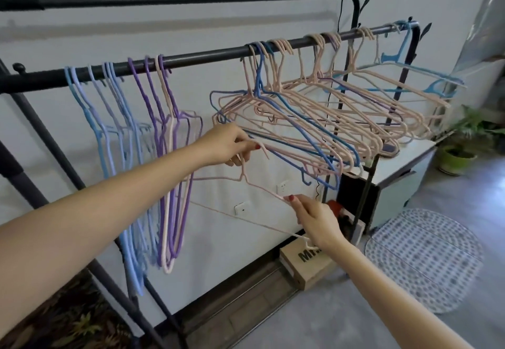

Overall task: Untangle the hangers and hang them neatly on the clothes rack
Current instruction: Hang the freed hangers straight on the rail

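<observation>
A black clothes rack has a front rail running left to right. Several blue, purple and pink hangers hang straight down on its left part. A tangled bunch of pink and blue hangers sits on the right part, tilted toward me. I hold one pink hanger below the rail. My left hand grips its hook near the bunch's lower edge. My right hand pinches its sloping shoulder wire lower down.
A higher back rail runs behind. A white cabinet stands at the right with a potted plant beyond. A cardboard box lies on the floor under my right arm, beside a dotted mat.
</observation>
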